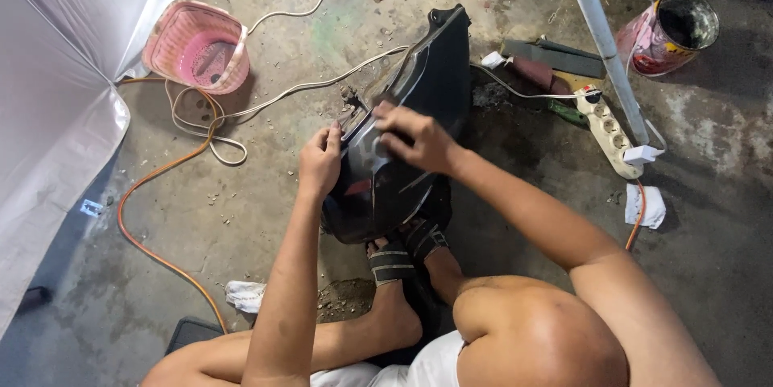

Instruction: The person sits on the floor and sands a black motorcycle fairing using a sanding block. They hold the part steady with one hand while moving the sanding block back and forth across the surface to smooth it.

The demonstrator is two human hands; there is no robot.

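Two hands [322, 163] [415, 139] on glossy, curved black plastic panel [403, 105]

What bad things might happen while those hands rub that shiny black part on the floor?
The black panel is only propped against the feet, so it might slip while the right hand presses on it. The white cable and orange hose loop close by; either might snag the panel or trip someone.

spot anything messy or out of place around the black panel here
Yes: debris and chips litter the concrete floor beside the black panel, white and orange cables tangle left, and a crumpled rag lies right.
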